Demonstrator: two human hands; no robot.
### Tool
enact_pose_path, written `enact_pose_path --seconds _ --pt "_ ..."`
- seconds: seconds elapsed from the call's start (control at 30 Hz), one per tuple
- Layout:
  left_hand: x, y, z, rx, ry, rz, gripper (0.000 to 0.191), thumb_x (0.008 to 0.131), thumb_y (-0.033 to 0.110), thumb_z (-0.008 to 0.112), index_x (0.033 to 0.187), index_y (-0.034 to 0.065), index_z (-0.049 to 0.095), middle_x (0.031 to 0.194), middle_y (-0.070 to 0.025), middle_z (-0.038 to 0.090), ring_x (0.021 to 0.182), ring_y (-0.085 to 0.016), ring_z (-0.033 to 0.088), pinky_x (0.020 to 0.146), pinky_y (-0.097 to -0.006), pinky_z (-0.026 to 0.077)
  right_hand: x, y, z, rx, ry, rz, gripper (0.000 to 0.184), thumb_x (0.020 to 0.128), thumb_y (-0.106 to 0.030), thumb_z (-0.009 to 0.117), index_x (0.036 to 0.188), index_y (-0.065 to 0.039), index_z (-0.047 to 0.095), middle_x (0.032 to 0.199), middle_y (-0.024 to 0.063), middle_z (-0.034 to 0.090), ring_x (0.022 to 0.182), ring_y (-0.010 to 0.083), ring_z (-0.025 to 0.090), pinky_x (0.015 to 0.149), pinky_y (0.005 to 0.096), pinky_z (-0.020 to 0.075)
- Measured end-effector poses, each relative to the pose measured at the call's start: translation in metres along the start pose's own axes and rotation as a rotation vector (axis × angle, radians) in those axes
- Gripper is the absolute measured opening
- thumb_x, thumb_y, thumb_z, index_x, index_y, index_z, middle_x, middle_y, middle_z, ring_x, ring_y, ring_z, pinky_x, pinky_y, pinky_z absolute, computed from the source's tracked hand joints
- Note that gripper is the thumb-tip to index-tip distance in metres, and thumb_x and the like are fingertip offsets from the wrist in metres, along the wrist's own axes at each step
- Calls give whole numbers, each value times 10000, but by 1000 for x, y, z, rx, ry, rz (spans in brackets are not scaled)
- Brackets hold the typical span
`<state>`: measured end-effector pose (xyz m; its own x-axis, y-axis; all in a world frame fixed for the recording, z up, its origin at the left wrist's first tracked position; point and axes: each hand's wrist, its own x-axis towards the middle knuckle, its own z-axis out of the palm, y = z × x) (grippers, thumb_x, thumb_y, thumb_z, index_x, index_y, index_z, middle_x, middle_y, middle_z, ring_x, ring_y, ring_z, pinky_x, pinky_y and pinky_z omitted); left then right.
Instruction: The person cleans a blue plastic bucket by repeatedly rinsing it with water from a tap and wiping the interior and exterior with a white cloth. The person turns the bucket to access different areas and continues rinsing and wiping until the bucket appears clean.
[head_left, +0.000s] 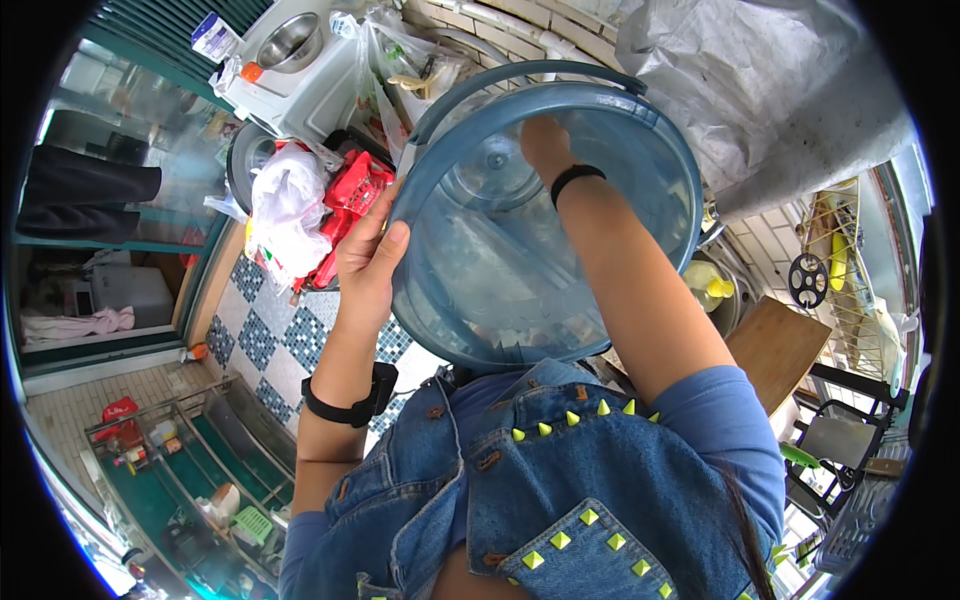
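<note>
A large translucent blue plastic bucket (487, 277) is tilted before my chest, its mouth facing me. My left hand (371, 251) grips the rim on the left side, thumb over the edge and fingers along the outer wall. Deep inside the bucket, my right hand (546, 141) is near the far wall and the round base. Its fingers are bent away from view, so what they hold or touch is hidden. The bucket's carrying handle (517, 69) arches over the far side of the rim.
A white washing machine (315, 94) bears a steel bowl (291, 43). Left of the bucket are a white plastic bag (289, 202) and red packaging (358, 182). A plastic-sheeted surface (750, 97) rises at upper right, above a wooden board (776, 352). A glass-shelved rack (195, 465) stands lower left.
</note>
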<state>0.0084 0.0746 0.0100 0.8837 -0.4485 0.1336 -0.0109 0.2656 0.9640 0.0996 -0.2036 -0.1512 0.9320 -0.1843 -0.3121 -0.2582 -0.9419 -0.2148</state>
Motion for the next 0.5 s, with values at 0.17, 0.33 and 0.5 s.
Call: enact_pose_path --seconds 0.17,0.33,0.5 --pt "-1 -1 0 39 10 12 447 895 121 560 1298 -31 439 1224 -91 549 1086 -124 517 949 -249 367 -39 -2 62 -342 -255 -35 241 879 -141 468 1003 -29 642 1137 147 589 1070 273 550 845 382 468" --pt "-2 0 5 40 15 27 449 895 126 561 1297 -30 440 1226 -95 549 1087 -127 517 951 -251 366 -45 -50 87 -1 -31 -704 218 839 -121 484 978 -25 620 1092 152 592 1035 309 553 828 406 461" --pt "-4 2 6 79 22 31 455 894 137 565 1299 -28 440 1230 -96 546 1092 -130 514 957 -257 363 5 -79 13 17 172 -432 435 832 -146 475 1244 -7 472 1344 176 406 1277 325 329 1056 421 256"
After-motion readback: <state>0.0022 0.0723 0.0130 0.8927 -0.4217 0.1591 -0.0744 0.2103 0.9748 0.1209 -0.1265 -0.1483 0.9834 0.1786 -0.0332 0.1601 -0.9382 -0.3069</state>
